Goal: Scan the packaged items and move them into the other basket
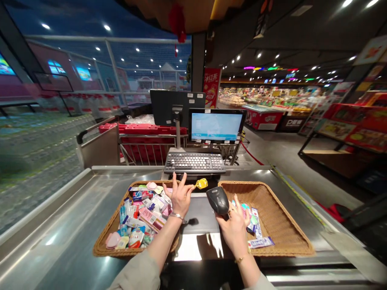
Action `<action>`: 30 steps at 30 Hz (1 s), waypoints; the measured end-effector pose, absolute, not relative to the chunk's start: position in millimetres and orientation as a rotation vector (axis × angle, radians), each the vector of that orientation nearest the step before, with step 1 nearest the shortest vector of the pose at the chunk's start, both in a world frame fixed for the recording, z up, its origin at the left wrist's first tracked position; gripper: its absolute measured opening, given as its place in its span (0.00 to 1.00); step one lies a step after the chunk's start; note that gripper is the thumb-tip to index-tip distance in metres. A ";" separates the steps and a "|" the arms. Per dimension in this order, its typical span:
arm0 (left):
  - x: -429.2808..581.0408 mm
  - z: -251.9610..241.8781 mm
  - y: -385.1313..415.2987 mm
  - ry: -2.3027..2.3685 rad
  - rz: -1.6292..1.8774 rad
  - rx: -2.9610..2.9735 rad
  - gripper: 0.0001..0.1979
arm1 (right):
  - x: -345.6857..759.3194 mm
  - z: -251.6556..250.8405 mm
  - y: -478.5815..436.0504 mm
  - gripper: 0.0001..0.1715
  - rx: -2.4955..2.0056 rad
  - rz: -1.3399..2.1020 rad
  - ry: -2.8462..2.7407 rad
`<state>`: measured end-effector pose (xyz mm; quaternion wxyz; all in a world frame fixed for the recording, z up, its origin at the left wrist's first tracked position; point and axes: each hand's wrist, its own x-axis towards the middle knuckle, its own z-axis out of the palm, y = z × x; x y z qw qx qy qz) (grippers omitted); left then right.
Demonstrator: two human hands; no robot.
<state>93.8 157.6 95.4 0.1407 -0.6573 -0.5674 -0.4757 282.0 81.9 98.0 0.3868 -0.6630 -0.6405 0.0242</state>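
Observation:
My left hand (179, 196) is raised above the inner edge of the left wicker basket (104, 241), pinching a small yellow wrapped candy (201, 183) between thumb and forefinger, the other fingers spread. My right hand (233, 229) grips a black handheld barcode scanner (218, 199), its head aimed toward the candy. The left basket is full of several small snack packets (142, 217). The right wicker basket (281, 217) holds a few packets (255, 225) near my right hand.
A keyboard (194, 162), a lit checkout screen (215, 126) and a second monitor's back (177, 106) stand behind the baskets on a steel counter (60, 233). Red shopping baskets and a cart rail (145, 139) lie beyond. Shop shelves (353, 129) line the right aisle.

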 end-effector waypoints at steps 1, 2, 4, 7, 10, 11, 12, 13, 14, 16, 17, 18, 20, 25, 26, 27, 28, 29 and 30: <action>97.6 95.4 158.8 -1.624 -1.373 -1.910 0.11 | 285.8 97.6 81.5 0.15 -1.697 0.057 -1.620; 101.5 95.3 159.9 -1.612 -1.374 -1.921 0.11 | 289.4 97.3 81.0 0.14 -1.707 0.057 -1.612; 109.1 95.0 161.9 -1.596 -1.375 -1.945 0.11 | 296.4 96.8 79.7 0.15 -1.731 0.053 -1.589; 119.4 93.7 164.5 -1.579 -1.359 -1.990 0.10 | 305.8 95.4 77.8 0.18 -1.765 0.038 -1.557; 128.5 92.2 166.8 -1.560 -1.318 -2.035 0.10 | 314.6 91.8 77.1 0.19 -1.798 0.043 -1.519; 131.4 91.9 167.3 -1.556 -1.305 -2.051 0.10 | 317.5 90.2 77.2 0.19 -1.811 0.042 -1.500; 134.4 91.8 167.8 -1.553 -1.297 -2.067 0.11 | 320.4 88.5 77.4 0.20 -1.824 0.036 -1.477; 137.5 91.8 168.2 -1.551 -1.290 -2.084 0.11 | 323.5 86.7 77.5 0.21 -1.836 0.021 -1.455; 140.6 91.8 168.7 -1.547 -1.286 -2.100 0.10 | 326.6 85.1 77.6 0.22 -1.843 0.006 -1.436; 146.9 91.5 170.0 -1.534 -1.280 -2.131 0.10 | 333.2 82.0 77.5 0.23 -1.851 -0.013 -1.407; 150.1 91.0 171.0 -1.524 -1.276 -2.147 0.10 | 336.6 80.5 77.2 0.23 -1.855 -0.014 -1.391; 153.3 90.2 172.3 -1.514 -1.274 -2.160 0.10 | 340.1 79.0 76.8 0.22 -1.861 -0.014 -1.373; 159.8 87.7 175.3 -1.495 -1.262 -2.184 0.10 | 347.3 75.9 75.8 0.22 -1.877 -0.016 -1.339; 177.3 80.8 182.6 -1.454 -1.220 -2.255 0.10 | 366.1 66.8 73.6 0.21 -1.933 -0.028 -1.257; 181.2 79.8 183.6 -1.443 -1.198 -2.284 0.10 | 369.8 65.0 73.2 0.21 -1.950 -0.028 -1.238; 185.1 78.7 184.6 -1.432 -1.170 -2.317 0.10 | 373.4 63.2 72.8 0.21 -1.968 -0.028 -1.223; 188.9 77.7 185.5 -1.422 -1.138 -2.352 0.10 | 376.8 61.6 72.3 0.21 -1.987 -0.028 -1.212; 192.7 76.5 186.4 -1.410 -1.106 -2.386 0.10 | 380.1 60.0 71.8 0.21 -2.005 -0.030 -1.200; 196.3 75.1 187.3 -1.393 -1.074 -2.419 0.10 | 383.1 58.6 71.1 0.22 -2.020 -0.032 -1.190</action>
